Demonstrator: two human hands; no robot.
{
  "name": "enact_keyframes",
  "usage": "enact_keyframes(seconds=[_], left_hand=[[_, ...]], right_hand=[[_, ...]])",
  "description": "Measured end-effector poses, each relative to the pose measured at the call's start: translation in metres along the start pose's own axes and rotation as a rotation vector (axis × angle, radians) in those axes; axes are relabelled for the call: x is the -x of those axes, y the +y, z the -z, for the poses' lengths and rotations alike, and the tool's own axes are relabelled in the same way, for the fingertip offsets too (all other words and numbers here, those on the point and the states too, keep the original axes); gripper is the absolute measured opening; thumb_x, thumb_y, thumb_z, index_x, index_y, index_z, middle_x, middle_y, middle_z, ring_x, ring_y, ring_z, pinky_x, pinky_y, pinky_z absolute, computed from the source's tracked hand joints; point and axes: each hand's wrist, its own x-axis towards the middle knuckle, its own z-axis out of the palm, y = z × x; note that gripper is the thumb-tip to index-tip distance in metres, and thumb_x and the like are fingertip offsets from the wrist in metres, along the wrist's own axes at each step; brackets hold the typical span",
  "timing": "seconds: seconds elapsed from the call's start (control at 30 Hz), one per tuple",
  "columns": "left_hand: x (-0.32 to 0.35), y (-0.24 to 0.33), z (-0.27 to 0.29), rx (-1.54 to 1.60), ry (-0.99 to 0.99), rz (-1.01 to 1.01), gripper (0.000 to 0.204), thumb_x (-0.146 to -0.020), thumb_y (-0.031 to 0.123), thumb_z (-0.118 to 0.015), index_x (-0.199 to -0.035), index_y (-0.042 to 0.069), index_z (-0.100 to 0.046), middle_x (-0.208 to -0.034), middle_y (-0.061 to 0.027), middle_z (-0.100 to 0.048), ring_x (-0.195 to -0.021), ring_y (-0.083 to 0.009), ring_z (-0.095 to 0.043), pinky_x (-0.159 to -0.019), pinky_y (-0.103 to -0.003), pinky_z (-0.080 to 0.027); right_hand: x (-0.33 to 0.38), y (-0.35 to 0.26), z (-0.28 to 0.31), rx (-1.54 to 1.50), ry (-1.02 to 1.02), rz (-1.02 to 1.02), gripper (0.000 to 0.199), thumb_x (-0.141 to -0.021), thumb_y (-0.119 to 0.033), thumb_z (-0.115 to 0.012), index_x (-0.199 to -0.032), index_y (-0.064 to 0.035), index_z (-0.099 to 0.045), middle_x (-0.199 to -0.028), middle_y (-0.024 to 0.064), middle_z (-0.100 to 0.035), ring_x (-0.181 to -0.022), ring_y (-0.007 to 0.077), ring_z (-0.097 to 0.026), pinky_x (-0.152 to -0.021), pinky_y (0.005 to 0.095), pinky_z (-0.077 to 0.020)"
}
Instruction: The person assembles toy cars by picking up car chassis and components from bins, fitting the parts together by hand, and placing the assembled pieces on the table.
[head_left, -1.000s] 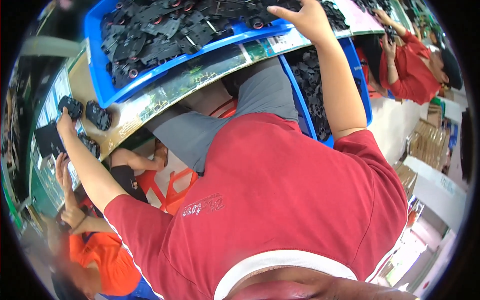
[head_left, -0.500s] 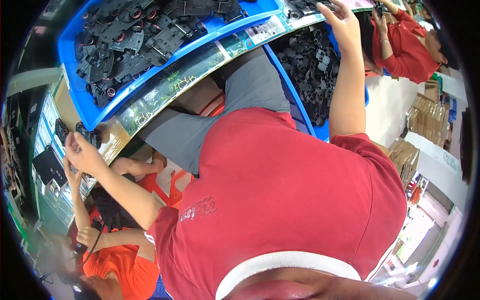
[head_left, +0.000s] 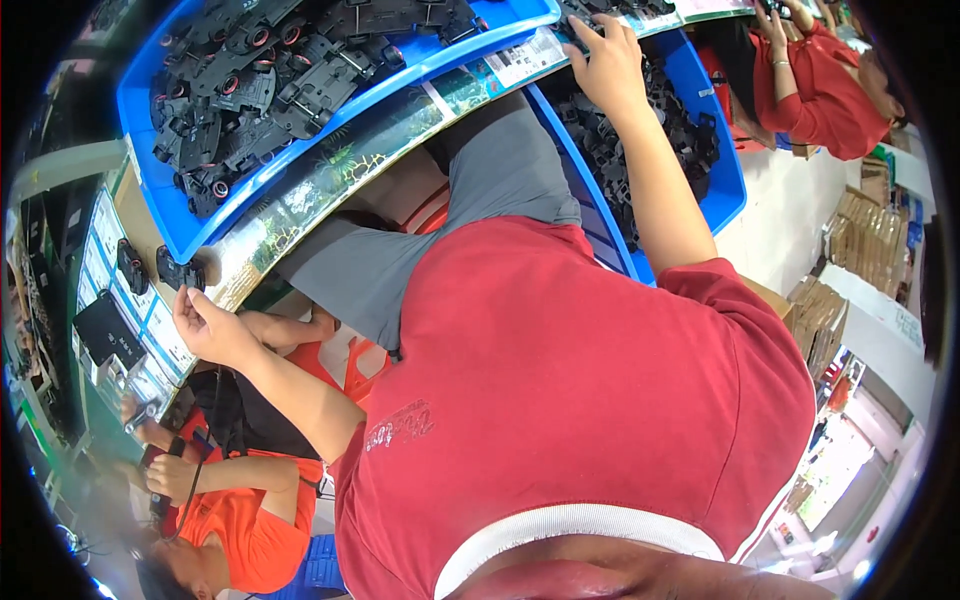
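My left hand point(head_left: 212, 330) is at the left edge of the table, fingers loosely bent and apart, with nothing visible in it. Just beyond its fingertips lies a black toy car chassis point(head_left: 181, 270) with wheels, and a second black chassis point(head_left: 132, 266) sits to the left of that one. On the right, my right hand point(head_left: 612, 75) reaches to the table's edge with its fingers spread, palm down. Its fingertips are close to small black plastic parts point(head_left: 575, 28) on the table; whether they touch is unclear.
A large blue bin point(head_left: 185, 225) full of black car chassis stands on the table. Another blue bin point(head_left: 735, 190) of small black parts is beside my right leg. Co-workers sit at left in orange point(head_left: 240, 520) and at far right in red point(head_left: 825, 110). Stacked cardboard point(head_left: 855, 235) stands at right.
My left hand has come back from over the chassis toward me and to the right. My right hand has moved left from above the parts bin to the table's edge.
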Motion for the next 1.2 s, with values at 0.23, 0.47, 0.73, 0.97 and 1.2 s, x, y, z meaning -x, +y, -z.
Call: enact_keyframes(seconds=[0.23, 0.47, 0.73, 0.97, 1.2], left_hand=[[0.010, -0.005, -0.015, 0.122, -0.077, 0.041, 0.021, -0.096, 0.011, -0.063, -0.108, -0.006, -0.065, -0.092, -0.0083, -0.068, -0.083, -0.0119, -0.062, -0.076, -0.024, -0.049], [0.015, -0.007, -0.011, 0.115, -0.103, 0.052, 0.021, -0.096, 0.009, -0.062, -0.110, -0.006, -0.064, -0.095, -0.0086, -0.067, -0.085, -0.0119, -0.063, -0.076, -0.023, -0.049], [0.020, -0.006, -0.016, 0.186, -0.139, 0.100, 0.020, -0.097, 0.009, -0.060, -0.112, -0.005, -0.063, -0.098, -0.0094, -0.066, -0.088, -0.0124, -0.063, -0.079, -0.024, -0.049], [0.028, -0.005, -0.010, 0.170, -0.132, 0.116, 0.020, -0.097, 0.009, -0.060, -0.112, -0.005, -0.063, -0.096, -0.0078, -0.065, -0.086, -0.0122, -0.062, -0.079, -0.024, -0.049], [0.026, -0.001, -0.018, 0.201, -0.135, 0.109, 0.020, -0.097, 0.007, -0.061, -0.112, -0.005, -0.063, -0.096, -0.0081, -0.066, -0.086, -0.0122, -0.062, -0.078, -0.024, -0.049]], right_hand=[[-0.029, -0.018, 0.061, -0.017, -0.428, -0.241, 0.049, -0.076, -0.015, -0.076, -0.124, -0.0090, -0.068, -0.117, 0.0217, -0.061, -0.108, 0.0395, -0.058, -0.096, 0.0414, -0.0473], [-0.030, 0.030, 0.068, -0.403, -0.098, -0.127, 0.048, -0.080, -0.032, -0.080, -0.124, -0.0136, -0.069, -0.104, 0.0169, -0.071, -0.083, 0.0233, -0.066, -0.078, 0.0339, -0.0534], [-0.098, 0.034, 0.039, -0.377, -0.226, -0.301, 0.044, -0.073, -0.027, -0.081, -0.111, -0.0054, -0.073, -0.089, 0.0242, -0.067, -0.082, 0.0376, -0.065, -0.078, 0.0439, -0.0519], [-0.092, 0.022, 0.009, -0.080, -0.122, -0.214, 0.038, -0.073, -0.028, -0.079, -0.101, -0.0043, -0.073, -0.094, 0.0226, -0.065, -0.092, 0.0404, -0.061, -0.085, 0.0480, -0.0498], [-0.091, 0.019, 0.006, -0.046, -0.179, -0.229, 0.039, -0.077, -0.029, -0.076, -0.107, -0.0042, -0.071, -0.106, 0.0240, -0.063, -0.098, 0.0426, -0.059, -0.089, 0.0484, -0.0489]])
